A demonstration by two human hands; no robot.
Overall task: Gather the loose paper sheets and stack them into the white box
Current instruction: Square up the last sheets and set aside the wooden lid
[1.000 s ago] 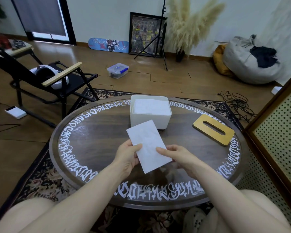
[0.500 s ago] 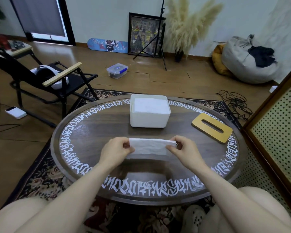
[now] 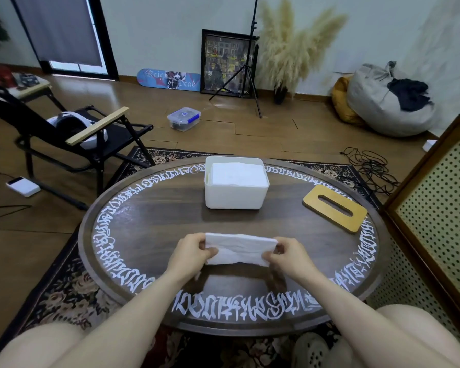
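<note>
Both hands' fingers, left hand [image 3: 190, 250] and right hand [image 3: 287, 254], pinch a crumpled, soft white paper sheet [image 3: 239, 249] by its ends.

- Bare table [image 3: 154, 229] top btwn the hands' sheet [image 3: 239, 248] and the white box [image 3: 235, 192]: open lane straight fwd to the box.
- Box mouth open on top; paper stack inside sits near the rim, little depth left.
- Wooden lid [image 3: 335, 208] lies flat to the right of the box, apart from it, low obstacle on that side.
- Left of box: bare wood out to the table edge.
</note>
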